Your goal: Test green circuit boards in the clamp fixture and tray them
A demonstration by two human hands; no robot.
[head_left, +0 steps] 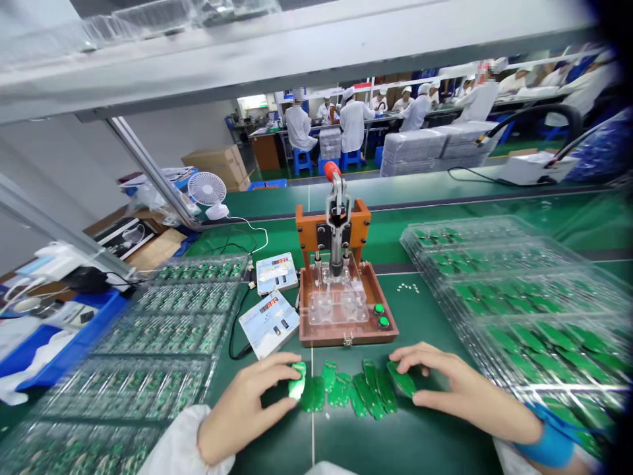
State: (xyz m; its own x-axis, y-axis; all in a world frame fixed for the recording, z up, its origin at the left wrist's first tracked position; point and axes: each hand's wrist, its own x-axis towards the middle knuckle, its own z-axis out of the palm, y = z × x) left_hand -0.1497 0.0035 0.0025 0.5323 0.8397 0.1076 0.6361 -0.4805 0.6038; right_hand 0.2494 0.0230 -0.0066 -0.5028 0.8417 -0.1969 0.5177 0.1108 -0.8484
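Observation:
My left hand (262, 396) pinches a small green circuit board (297, 382) between thumb and fingers, at the left end of a loose row. My right hand (435, 375) grips another green circuit board (401, 379) by its ends at the row's right end. Between the hands, several more green boards (339, 389) lie overlapping on the green mat. Just beyond them stands a press fixture with a wooden base (326, 339), an orange frame (309, 227) and a red-knobbed lever (332, 171). Clear plastic plates (336, 309) sit on its base, beside two green buttons (378, 308).
Clear trays of boards (163, 336) stand at the left, and stacked trays (519, 290) at the right. Two display boxes (271, 323) with cables sit left of the fixture. A white fan (208, 190) stands behind. Co-workers (353, 119) sit at far benches. A shelf (316, 49) hangs overhead.

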